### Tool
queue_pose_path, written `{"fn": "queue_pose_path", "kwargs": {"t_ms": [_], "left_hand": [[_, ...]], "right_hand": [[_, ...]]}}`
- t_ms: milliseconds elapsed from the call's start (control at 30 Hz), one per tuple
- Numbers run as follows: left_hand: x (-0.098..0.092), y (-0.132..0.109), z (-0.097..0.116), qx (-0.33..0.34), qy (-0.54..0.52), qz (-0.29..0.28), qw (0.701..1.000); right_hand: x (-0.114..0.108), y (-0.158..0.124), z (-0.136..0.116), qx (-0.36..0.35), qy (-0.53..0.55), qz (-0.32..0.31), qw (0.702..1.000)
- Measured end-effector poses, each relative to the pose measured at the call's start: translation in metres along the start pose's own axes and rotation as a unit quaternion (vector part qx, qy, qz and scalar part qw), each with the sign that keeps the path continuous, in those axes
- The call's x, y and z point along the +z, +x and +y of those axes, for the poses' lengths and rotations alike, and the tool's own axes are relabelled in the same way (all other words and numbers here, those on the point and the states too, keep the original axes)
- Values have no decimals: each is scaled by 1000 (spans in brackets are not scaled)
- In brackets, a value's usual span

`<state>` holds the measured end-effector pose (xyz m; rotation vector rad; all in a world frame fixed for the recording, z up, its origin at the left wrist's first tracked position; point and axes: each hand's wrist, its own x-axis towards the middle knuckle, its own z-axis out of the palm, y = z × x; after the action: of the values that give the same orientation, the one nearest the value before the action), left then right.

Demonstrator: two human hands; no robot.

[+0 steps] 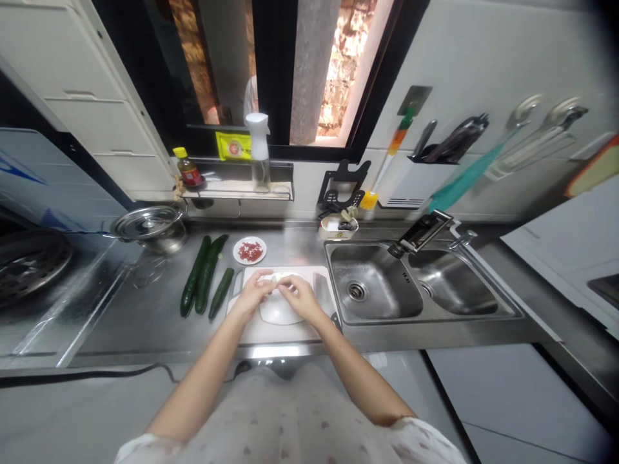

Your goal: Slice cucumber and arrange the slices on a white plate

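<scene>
My left hand (255,293) and my right hand (298,295) meet above a white plate (280,314). Between their pinched fingertips is a small pale green piece (274,280), too small to name surely. The plate rests on a white cutting board (249,333). At the board's right side lies what looks like a knife (334,320), its dark handle towards me. To the left are two long cucumbers (209,274) and a shorter cucumber (221,293). Behind the board stands a small white dish (250,251) with chopped red bits.
A double steel sink (377,283) with a black faucet (422,233) adjoins the board on the right. A lidded steel pot (152,229) stands at the back left. Above the counter, a shelf (222,190) holds a sauce bottle (188,171) and a spray bottle (260,151).
</scene>
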<state>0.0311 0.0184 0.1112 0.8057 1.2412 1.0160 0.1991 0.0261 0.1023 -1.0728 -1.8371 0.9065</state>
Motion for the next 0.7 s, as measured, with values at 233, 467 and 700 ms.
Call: {"fn": "queue_pose_path", "kwargs": {"t_ms": [233,467,700], "left_hand": [[3,-7,9,106,51,-4,993],[6,-7,10,213,151,11,965],[8,-10,7,263,269,47,925]], "right_hand": [[-2,3,0,15,28,3,999],[0,6,4,51,62,14,997],[1,10,5,98,117,11,988]]}}
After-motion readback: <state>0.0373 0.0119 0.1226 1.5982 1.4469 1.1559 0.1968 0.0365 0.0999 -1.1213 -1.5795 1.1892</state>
